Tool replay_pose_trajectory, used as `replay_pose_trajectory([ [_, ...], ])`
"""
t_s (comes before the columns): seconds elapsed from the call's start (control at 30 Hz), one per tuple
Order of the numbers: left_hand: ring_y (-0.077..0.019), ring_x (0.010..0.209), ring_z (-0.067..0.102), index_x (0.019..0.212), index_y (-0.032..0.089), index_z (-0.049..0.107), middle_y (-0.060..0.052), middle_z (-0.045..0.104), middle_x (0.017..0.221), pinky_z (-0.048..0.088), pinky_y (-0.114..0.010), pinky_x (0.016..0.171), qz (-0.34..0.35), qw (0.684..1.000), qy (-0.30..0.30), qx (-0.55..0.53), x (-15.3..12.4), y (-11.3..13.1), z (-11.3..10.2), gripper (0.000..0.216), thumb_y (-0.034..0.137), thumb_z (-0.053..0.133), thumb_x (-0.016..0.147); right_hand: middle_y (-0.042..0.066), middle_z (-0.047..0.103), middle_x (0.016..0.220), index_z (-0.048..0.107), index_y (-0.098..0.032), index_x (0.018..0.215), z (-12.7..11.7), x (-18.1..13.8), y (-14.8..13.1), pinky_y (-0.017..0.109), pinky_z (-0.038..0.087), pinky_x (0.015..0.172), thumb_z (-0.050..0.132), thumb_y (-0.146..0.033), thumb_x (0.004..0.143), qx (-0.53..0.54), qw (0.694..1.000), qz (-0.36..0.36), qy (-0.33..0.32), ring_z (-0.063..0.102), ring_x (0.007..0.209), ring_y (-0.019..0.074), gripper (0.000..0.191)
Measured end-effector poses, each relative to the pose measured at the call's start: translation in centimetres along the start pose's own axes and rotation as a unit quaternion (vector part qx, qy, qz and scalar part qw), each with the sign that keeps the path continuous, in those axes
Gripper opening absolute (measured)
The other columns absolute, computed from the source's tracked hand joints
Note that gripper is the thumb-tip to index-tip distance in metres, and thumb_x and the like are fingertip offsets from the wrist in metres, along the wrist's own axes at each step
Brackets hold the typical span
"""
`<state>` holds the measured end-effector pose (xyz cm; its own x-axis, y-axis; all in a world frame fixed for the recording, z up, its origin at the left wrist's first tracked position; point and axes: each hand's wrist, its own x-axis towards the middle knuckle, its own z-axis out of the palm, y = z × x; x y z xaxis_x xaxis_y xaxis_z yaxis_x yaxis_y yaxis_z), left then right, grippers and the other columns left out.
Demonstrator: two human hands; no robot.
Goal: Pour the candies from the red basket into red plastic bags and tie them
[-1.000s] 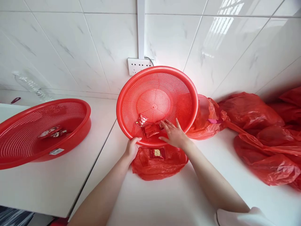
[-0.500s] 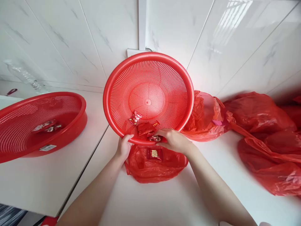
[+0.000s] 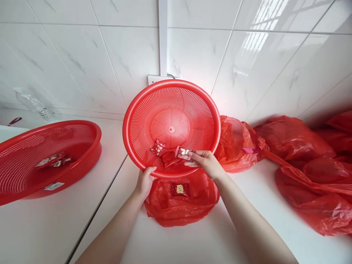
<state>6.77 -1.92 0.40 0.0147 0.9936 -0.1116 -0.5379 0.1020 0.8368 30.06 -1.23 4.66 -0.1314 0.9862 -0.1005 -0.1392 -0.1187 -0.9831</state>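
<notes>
A round red plastic basket (image 3: pixel 171 110) with perforated sides is tilted toward me, its lower rim over a red plastic bag (image 3: pixel 178 214). My left hand (image 3: pixel 145 181) grips that rim at the lower left, thumb over the edge. My right hand (image 3: pixel 205 161) pinches a small wrapped snack packet (image 3: pixel 183 153) just inside the basket. Below it lie a dark red packet (image 3: pixel 169 159) and a pink-and-white packet (image 3: pixel 158 147). Inside the bag, under the rim, rests a dark red packet (image 3: pixel 180 189) with a yellowish print.
Another red basket (image 3: pixel 93 146) with several packets (image 3: pixel 53 160) stands at the left. More red plastic bags (image 3: pixel 294 137) lie along the right side, one (image 3: pixel 233 143) right beside the tilted basket. A clear plastic bottle (image 3: pixel 34 104) and a wall socket (image 3: pixel 154 79) are at the back.
My right hand has lifted a packet from the basket's lower rim, up and into clearer view. The left hand keeps its hold on the rim. The whole view has shifted slightly.
</notes>
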Motion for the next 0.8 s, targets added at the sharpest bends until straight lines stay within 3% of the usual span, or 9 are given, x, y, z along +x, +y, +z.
replay_pose_trajectory([
  [0.17,-0.0193,0.073,0.066,0.08,0.016,0.066,-0.002,0.069,0.079,0.055,-0.032,0.068,0.007,1.0,0.027,-0.008,0.3,0.2,-0.1,0.015,0.019,0.069,0.066,0.005,0.076,0.094,0.075,-0.017,0.092,0.0,-1.2,-1.5,0.039,0.057,0.093,0.074,-0.048,0.076,-0.026,0.998,-0.041,-0.039,0.072,0.086,0.0203,0.035],
  [0.33,-0.0185,0.075,0.065,0.078,0.017,0.065,-0.001,0.068,0.079,0.054,-0.032,0.073,0.027,0.999,0.039,-0.015,0.5,0.4,0.0,0.016,0.018,0.07,0.063,0.004,0.075,0.091,0.073,-0.015,0.093,-0.2,-2.6,-2.9,0.038,0.059,0.085,0.068,-0.042,0.083,-0.129,0.985,-0.033,-0.106,0.072,0.08,0.0191,0.029],
  [0.5,-0.0199,0.078,0.065,0.084,0.016,0.066,-0.002,0.068,0.081,0.055,-0.035,0.075,0.04,0.998,0.037,-0.015,0.5,0.6,0.0,0.022,0.019,0.07,0.062,0.004,0.075,0.094,0.071,-0.018,0.099,0.6,-3.7,-2.9,0.033,0.058,0.078,0.057,-0.034,0.091,-0.269,0.932,-0.03,-0.239,0.072,0.084,0.0191,0.023],
  [0.57,-0.0188,0.077,0.065,0.083,0.016,0.065,-0.001,0.067,0.08,0.055,-0.034,0.075,0.048,0.998,0.036,-0.016,0.4,0.8,0.0,0.021,0.019,0.069,0.063,0.004,0.074,0.088,0.071,-0.018,0.097,0.7,-3.8,-2.9,0.032,0.056,0.075,0.055,-0.031,0.092,-0.385,0.901,-0.066,-0.186,0.07,0.079,0.0186,0.021],
  [0.67,-0.0167,0.074,0.064,0.079,0.016,0.064,0.0,0.065,0.078,0.054,-0.033,0.074,0.056,0.998,0.031,-0.014,-0.1,1.1,0.2,0.016,0.017,0.069,0.064,0.006,0.073,0.085,0.069,-0.019,0.1,0.5,-3.6,-2.9,0.032,0.053,0.074,0.049,-0.029,0.096,-0.486,0.859,-0.157,-0.007,0.069,0.077,0.0188,0.023],
  [0.7,-0.0163,0.074,0.064,0.079,0.016,0.064,0.0,0.065,0.078,0.054,-0.032,0.074,0.057,0.998,0.027,-0.012,-0.3,1.2,0.3,0.015,0.016,0.069,0.065,0.006,0.073,0.089,0.068,-0.019,0.102,0.4,-3.5,-2.9,0.032,0.053,0.075,0.048,-0.028,0.097,-0.494,0.848,-0.191,0.022,0.069,0.08,0.0191,0.024],
  [0.8,-0.0163,0.074,0.064,0.079,0.017,0.064,0.0,0.065,0.077,0.054,-0.031,0.074,0.055,0.998,0.002,-0.006,-1.2,1.2,0.9,0.013,0.015,0.068,0.067,0.007,0.072,0.096,0.068,-0.019,0.1,0.4,-2.9,-2.4,0.033,0.052,0.083,0.048,-0.024,0.097,-0.509,0.817,-0.269,-0.037,0.067,0.089,0.02,0.021],
])
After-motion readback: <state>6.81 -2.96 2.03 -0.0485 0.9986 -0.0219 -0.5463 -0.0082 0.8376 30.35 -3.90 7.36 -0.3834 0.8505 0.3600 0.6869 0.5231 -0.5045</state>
